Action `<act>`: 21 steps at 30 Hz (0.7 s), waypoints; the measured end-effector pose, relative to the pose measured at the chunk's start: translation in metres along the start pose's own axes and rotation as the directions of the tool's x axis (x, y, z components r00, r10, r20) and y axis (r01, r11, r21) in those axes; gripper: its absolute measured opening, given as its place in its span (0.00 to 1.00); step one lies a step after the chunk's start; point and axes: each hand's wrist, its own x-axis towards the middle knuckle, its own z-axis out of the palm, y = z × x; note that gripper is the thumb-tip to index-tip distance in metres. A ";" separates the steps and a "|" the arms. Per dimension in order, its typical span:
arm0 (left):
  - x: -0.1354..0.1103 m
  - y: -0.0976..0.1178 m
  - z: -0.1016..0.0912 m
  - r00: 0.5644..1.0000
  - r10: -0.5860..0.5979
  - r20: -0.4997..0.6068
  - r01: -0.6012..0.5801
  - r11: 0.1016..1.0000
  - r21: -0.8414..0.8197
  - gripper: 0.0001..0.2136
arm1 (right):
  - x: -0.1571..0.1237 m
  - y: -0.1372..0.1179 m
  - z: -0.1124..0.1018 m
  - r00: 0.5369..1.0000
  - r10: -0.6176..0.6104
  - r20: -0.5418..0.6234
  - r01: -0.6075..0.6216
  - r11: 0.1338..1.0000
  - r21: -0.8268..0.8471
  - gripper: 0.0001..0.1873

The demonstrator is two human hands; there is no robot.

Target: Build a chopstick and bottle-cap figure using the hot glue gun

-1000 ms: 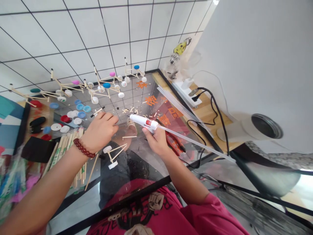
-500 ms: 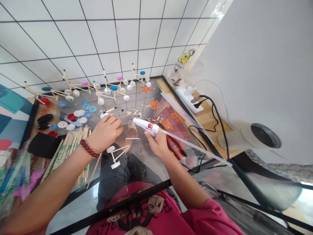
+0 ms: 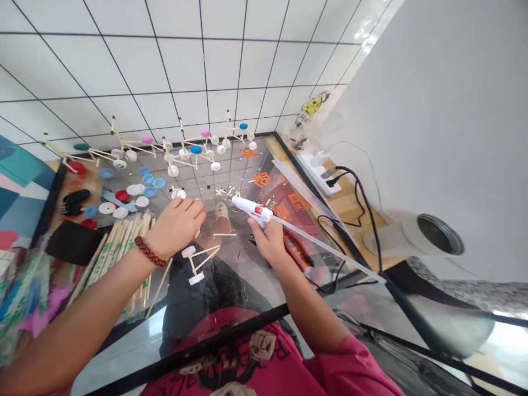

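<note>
R hand: grips wht glue gun | L hand: nr wht cap

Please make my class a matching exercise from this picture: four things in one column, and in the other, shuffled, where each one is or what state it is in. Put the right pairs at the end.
Things
1. glue gun
2. beaded bracelet
3. power strip
4. red-handled tool

Places and states
A. has a black plug in it
B. held in the right hand
C. lying just to the right of the right hand
D. worn just behind the left hand

Right pairs
1-B
2-D
3-A
4-C
</note>
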 end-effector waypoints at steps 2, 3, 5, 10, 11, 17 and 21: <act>-0.003 -0.001 -0.001 0.996 -0.027 -0.081 0.029 0.999 0.030 0.11 | 0.004 0.002 0.001 1.000 0.008 0.008 -0.008 1.000 -0.002 0.16; -0.004 -0.002 -0.001 0.992 -0.043 -0.121 0.049 0.998 0.045 0.11 | 0.007 0.003 0.002 1.000 0.021 0.006 -0.021 1.000 -0.007 0.17; -0.007 -0.003 -0.003 0.977 -0.081 -0.195 0.097 0.993 0.074 0.10 | 0.015 0.007 0.004 0.998 0.068 -0.014 -0.068 0.997 -0.034 0.18; -0.012 0.000 -0.001 0.926 -0.170 -0.338 0.204 0.977 0.068 0.07 | 0.048 0.018 0.001 0.984 0.170 -0.062 -0.177 0.975 -0.138 0.20; -0.012 0.001 0.000 0.916 -0.183 -0.358 0.216 0.975 0.055 0.07 | 0.056 0.021 -0.001 0.982 0.180 -0.058 -0.187 0.970 -0.157 0.19; -0.011 0.014 0.002 0.903 -0.215 -0.371 0.230 0.973 -0.004 0.08 | 0.094 0.032 -0.014 0.970 0.242 -0.028 -0.240 0.932 -0.271 0.18; -0.011 0.017 0.002 0.909 -0.216 -0.357 0.225 0.974 -0.017 0.08 | 0.102 0.039 -0.021 0.955 0.296 0.026 -0.270 0.902 -0.338 0.19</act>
